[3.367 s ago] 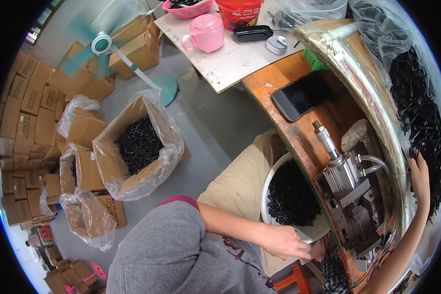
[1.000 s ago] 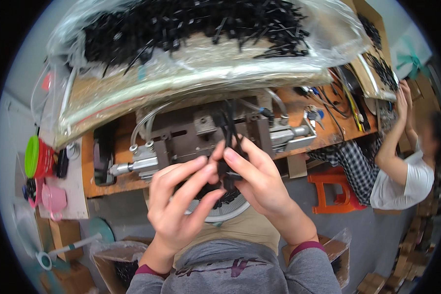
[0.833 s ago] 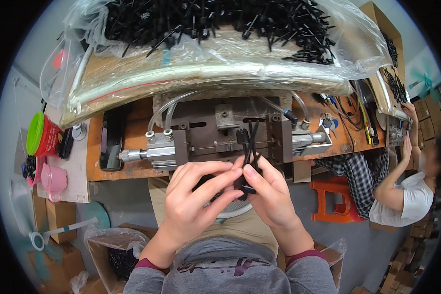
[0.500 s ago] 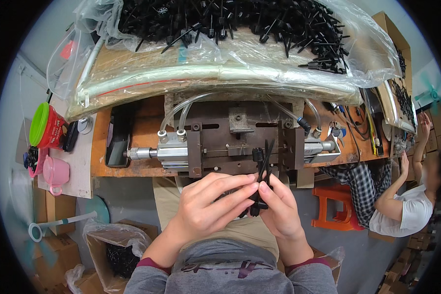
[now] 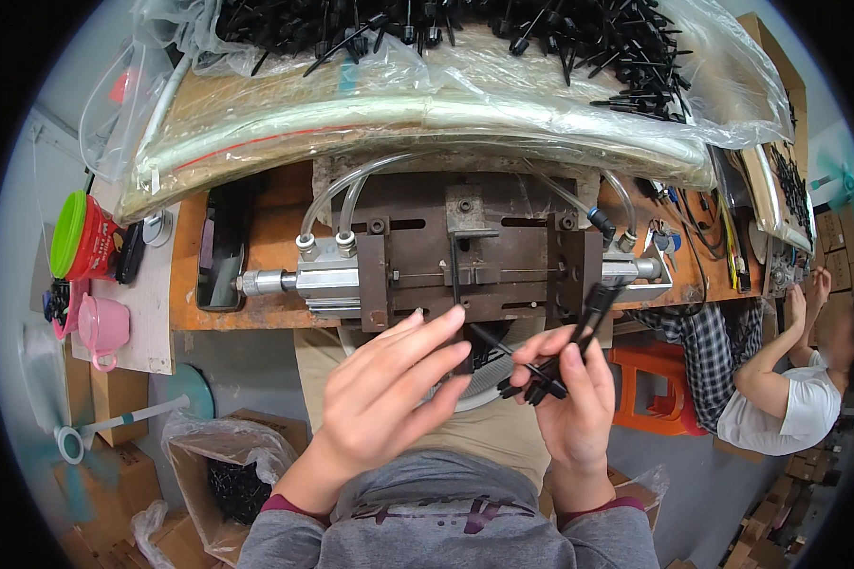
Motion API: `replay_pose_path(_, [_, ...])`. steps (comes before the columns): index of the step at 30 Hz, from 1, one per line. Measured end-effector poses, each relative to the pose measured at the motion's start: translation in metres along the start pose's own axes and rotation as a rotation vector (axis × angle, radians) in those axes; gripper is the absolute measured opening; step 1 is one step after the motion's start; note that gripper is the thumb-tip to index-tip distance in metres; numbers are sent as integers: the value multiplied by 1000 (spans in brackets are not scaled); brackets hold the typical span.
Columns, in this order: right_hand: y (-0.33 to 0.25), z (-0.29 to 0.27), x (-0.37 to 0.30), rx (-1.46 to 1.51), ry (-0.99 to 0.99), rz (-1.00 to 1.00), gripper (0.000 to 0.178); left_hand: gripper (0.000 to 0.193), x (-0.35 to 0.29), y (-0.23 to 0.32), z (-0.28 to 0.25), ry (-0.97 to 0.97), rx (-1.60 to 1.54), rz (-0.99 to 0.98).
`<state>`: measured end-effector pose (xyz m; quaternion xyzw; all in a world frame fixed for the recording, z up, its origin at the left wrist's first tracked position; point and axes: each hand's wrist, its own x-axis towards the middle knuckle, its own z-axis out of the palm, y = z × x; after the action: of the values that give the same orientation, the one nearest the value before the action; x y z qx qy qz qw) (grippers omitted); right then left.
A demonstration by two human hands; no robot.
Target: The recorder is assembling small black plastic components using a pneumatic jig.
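Note:
My left hand (image 5: 380, 389) is at the front of a dark metal clamping fixture (image 5: 408, 213), fingers closed beside a black stemmed plastic part (image 5: 456, 275). This part stands in line with the fixture's middle block, its thicker end at my fingertips; my left thumb is mostly hidden. A little to the right, my right hand (image 5: 579, 394) is closed around a small bunch of black stemmed plastic parts (image 5: 588, 327). Some stems point up and right, and one points left toward my left hand.
Silver air cylinders (image 5: 327, 284) with clear hoses flank the fixture. Behind it, a plastic-lined tray (image 5: 427, 133) holds a heap of black parts (image 5: 626, 47). A phone (image 5: 226, 251), a pink cup (image 5: 102, 327) and a red tub (image 5: 93, 242) are at left. At right, a co-worker (image 5: 778, 398) sits by an orange stool (image 5: 650, 384).
My hands have moved apart. The left has brought one black part up to the fixture's middle, while the right has shifted right with the rest of the bunch. The view has shifted slightly.

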<state>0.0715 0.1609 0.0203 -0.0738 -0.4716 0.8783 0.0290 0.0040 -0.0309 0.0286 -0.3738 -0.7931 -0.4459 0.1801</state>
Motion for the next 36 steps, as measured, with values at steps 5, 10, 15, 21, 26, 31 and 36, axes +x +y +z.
replay_pose_path(5, [-2, 3, -1, -77, 64, -199, 19, 25, -4, -10, 26, -139, 156, -26])
replay_pose_path(10, [-3, 4, -2, -115, 110, -247, 19, 22, -1, -13, 33, -196, 324, 31])
replay_pose_path(15, [-1, 3, 0, -109, 125, -279, 18, 21, 3, -15, 35, -213, 353, 40])
replay_pose_path(21, [1, 3, 2, -111, 140, -333, 16, 24, 4, -11, 34, -251, 342, -31])
replay_pose_path(26, [14, 3, 6, -180, 138, -385, 16, 33, 8, 5, 26, -170, 8, -43])
replay_pose_path(31, [29, 13, 3, -360, 19, -370, 18, 37, 7, 18, 36, -42, -95, -40])
replay_pose_path(36, [28, 4, 10, -234, 34, -356, 18, 36, 0, 16, 30, -39, -188, -134])
